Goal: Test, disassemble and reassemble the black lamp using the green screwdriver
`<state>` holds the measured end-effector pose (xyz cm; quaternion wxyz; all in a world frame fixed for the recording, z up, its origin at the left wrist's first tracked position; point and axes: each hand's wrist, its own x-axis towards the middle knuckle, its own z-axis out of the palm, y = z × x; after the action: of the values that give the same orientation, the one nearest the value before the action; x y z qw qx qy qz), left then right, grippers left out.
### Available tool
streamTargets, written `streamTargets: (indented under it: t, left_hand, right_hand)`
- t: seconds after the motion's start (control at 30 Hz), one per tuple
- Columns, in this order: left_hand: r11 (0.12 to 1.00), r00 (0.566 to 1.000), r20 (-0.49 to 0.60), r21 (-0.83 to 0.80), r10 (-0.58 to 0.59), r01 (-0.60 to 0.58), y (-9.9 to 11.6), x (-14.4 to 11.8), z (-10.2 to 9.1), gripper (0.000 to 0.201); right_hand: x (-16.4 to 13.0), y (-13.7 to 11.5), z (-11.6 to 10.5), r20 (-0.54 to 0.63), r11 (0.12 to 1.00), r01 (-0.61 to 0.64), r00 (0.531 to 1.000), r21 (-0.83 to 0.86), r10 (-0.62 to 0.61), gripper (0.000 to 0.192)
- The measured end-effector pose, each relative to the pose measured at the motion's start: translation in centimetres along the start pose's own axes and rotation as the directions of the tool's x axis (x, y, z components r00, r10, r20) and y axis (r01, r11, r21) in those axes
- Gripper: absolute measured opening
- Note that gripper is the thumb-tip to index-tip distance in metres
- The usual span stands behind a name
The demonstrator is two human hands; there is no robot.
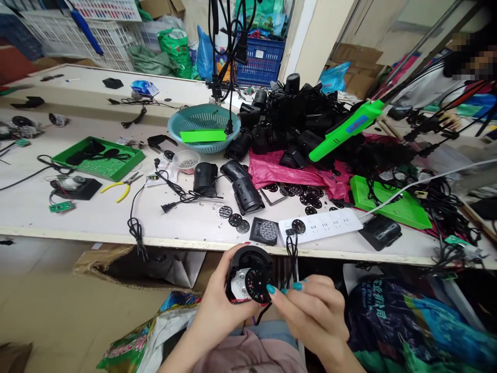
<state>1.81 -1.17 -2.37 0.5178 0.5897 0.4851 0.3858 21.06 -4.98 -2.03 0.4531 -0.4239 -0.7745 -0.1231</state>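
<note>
In front of my lap, my left hand (219,298) is wrapped around a black plastic housing (250,254) whose open end faces up. White and metallic parts (238,285) show inside it. The thumb and fingers of my right hand (312,305) pinch the edge of a thin black perforated disc (258,285) with small coloured dots. The disc lies over part of the housing's opening; whether it touches the inside I cannot tell. On the table edge just beyond are a square black part with a patterned round lens (267,231) and several loose discs (235,220).
A white power strip (322,228) with plugged-in cords lies at the table edge. Further back are a green electric screwdriver (347,129) hanging at an angle, a teal basket (205,116), piled black housings (291,114), green trays (99,160) and yellow-handled pliers (121,189).
</note>
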Motion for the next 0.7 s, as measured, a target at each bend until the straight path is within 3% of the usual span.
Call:
streamTargets:
  t: [0.13, 0.47, 0.57, 0.7]
  left_hand:
    - [0.997, 1.000, 0.003, 0.079, -0.004, 0.004, 0.4, -0.2, 0.1, 0.076]
    - [0.984, 0.994, 0.028, 0.143, 0.104, -0.107, 0.3, -1.1, -0.1, 0.086]
    - [0.969, 0.976, 0.015, 0.116, 0.219, -0.219, -0.3, -1.3, 0.2, 0.090]
    - [0.882, 0.887, 0.032, 0.098, 0.461, -0.462, -0.8, -1.4, 0.4, 0.077]
  right_hand:
    - [1.1, 0.3, 0.9, -0.082, 0.994, -0.057, 0.995, 0.097, 0.065, 0.032]
    - [0.0, 0.1, 0.2, 0.064, 0.991, 0.073, 0.995, 0.111, -0.080, 0.035]
    - [-0.2, 0.1, 0.3, 0.044, 0.992, 0.042, 0.998, 0.120, -0.048, 0.034]
    - [-0.3, 0.1, 0.2, 0.075, 0.993, -0.006, 0.997, 0.114, -0.002, 0.037]
